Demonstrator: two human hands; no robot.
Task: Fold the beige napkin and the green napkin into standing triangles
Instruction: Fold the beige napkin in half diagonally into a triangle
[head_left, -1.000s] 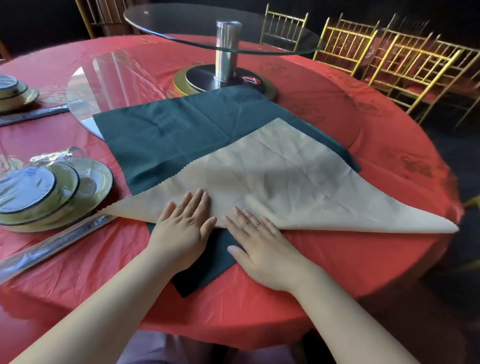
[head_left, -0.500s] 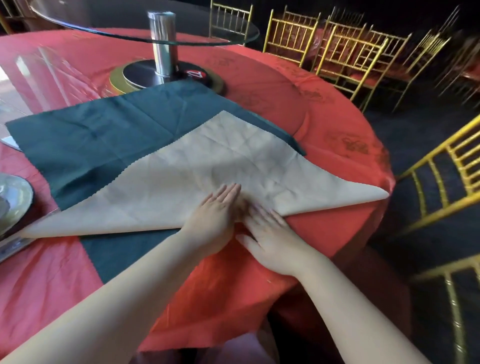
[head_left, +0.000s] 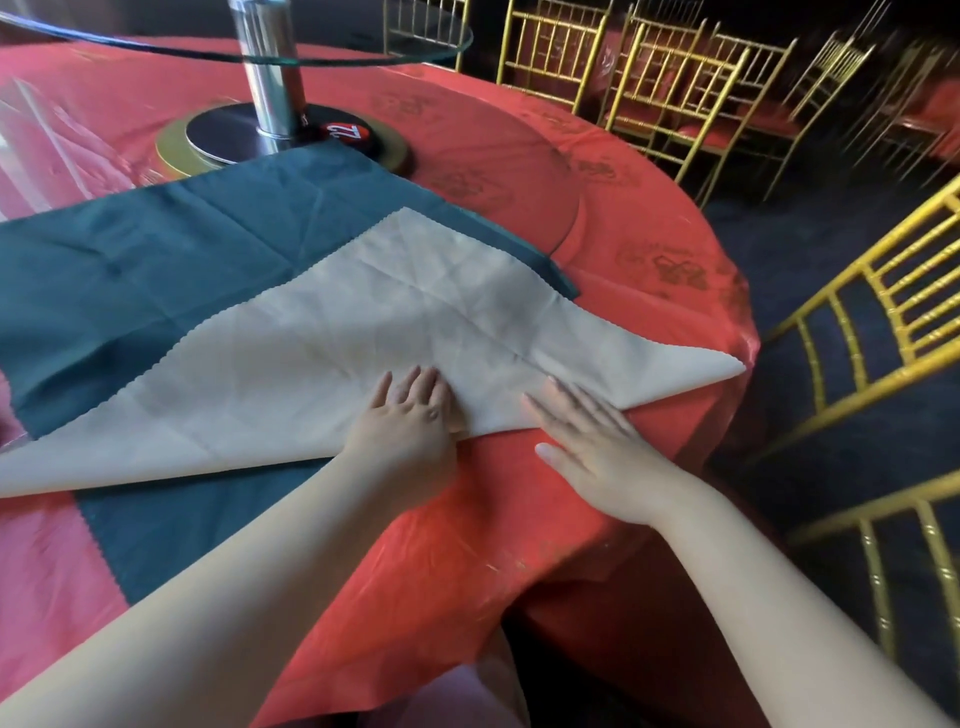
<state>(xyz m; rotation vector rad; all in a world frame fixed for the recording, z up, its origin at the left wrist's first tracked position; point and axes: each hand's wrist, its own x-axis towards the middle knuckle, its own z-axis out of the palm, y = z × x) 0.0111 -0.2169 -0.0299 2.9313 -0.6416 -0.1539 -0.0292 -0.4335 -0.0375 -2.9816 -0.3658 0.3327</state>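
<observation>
The beige napkin (head_left: 322, 353) lies folded into a wide flat triangle, its long folded edge toward me and its right tip near the table's rim. Under it the dark green napkin (head_left: 130, 265) is spread flat and unfolded. My left hand (head_left: 410, 431) presses flat on the beige napkin at the middle of the folded edge. My right hand (head_left: 592, 441) lies flat with straight fingers on the same edge, a little further right, its palm over the red cloth.
The round table wears a red tablecloth (head_left: 467, 545). A glass turntable on a metal post (head_left: 270, 67) stands behind the napkins. Gold chairs (head_left: 675, 88) ring the far side, and one gold chair (head_left: 872, 332) stands close at the right.
My right hand has slid right along the folded edge, away from my left hand. The view has swung right, so the plates at the left are out of sight.
</observation>
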